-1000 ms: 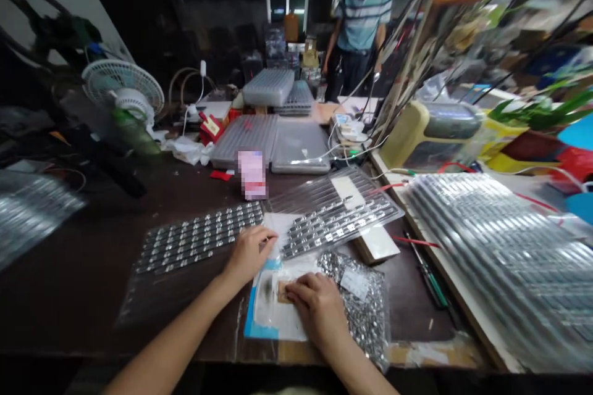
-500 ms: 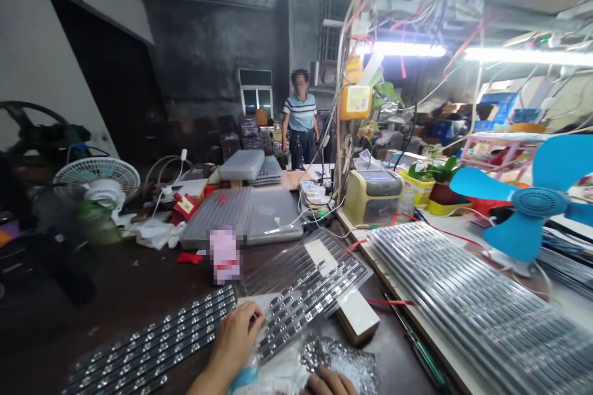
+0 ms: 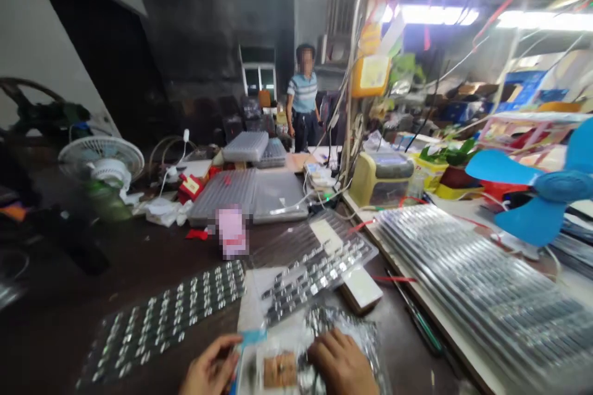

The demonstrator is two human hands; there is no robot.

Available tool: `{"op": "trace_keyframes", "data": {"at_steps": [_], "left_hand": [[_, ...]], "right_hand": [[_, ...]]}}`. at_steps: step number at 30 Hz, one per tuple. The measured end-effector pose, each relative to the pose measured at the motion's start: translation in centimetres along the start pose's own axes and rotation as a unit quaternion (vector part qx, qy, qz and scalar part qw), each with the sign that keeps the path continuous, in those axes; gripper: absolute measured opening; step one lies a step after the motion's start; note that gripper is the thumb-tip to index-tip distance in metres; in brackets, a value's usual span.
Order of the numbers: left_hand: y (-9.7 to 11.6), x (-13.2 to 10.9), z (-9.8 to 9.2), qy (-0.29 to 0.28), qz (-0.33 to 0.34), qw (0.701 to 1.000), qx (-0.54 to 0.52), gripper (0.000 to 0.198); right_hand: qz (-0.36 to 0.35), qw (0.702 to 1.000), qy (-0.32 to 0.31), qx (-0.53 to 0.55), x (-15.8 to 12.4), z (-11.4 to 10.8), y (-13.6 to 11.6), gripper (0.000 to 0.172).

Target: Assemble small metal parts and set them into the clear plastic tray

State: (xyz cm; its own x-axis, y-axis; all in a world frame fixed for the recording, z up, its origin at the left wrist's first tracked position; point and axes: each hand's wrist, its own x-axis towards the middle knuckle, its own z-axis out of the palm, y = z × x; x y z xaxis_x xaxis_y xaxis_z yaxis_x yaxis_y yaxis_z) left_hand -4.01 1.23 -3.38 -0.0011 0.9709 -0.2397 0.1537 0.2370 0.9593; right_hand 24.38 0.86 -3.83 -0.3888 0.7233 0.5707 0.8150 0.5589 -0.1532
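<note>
checking hands | left hand (image 3: 208,367) open, fingers at blue-edged clear poly bag (image 3: 273,365) | right hand (image 3: 340,363) curved on silver-parts bag (image 3: 340,324), grip cannot be told | both bags on dark bench (image 3: 60,321), below clear blister tray (image 3: 340,225) | bags judged light, soft, slippery; take hold at edges

Dark concrete wall (image 3: 204,18) rising at the back, a small white-framed window (image 3: 258,71) glowing low in it. Pale wall (image 3: 60,37) slanting down on the left beside a dark doorway (image 3: 106,55). Fluorescent tubes (image 3: 433,14) blazing overhead on the right, cables (image 3: 356,31) hanging down nearby, blue crates (image 3: 521,89) stacking up in the far right corner.
</note>
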Motion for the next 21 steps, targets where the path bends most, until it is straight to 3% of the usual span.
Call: {"op": "trace_keyframes", "data": {"at_steps": [3,6,12,15,21], "left_hand": [[1.6,-1.3,1.3,0.064,0.088,0.989,0.103,0.03],[2.4,-1.0,2.3,0.047,0.144,0.972,0.179,0.017],[2.5,-1.8,3.8,0.003,0.223,0.937,0.268,0.015],[2.7,-2.3,4.7,-0.015,0.253,0.927,0.277,0.016],[3.0,-2.4,5.6,0.001,0.271,0.897,0.35,0.015]], "right_hand": [[0.025,0.997,-0.05,0.057,0.8,-1.8,-1.1,0.02],[0.035,0.992,-0.07,0.098,1.3,-1.8,-1.1,0.015],[0.069,0.986,-0.003,0.154,1.0,-1.7,-1.1,0.018],[0.069,0.985,-0.013,0.16,1.1,-1.9,-1.1,0.018],[0.089,0.981,-0.035,0.171,1.2,-1.9,-1.2,0.015]]}}
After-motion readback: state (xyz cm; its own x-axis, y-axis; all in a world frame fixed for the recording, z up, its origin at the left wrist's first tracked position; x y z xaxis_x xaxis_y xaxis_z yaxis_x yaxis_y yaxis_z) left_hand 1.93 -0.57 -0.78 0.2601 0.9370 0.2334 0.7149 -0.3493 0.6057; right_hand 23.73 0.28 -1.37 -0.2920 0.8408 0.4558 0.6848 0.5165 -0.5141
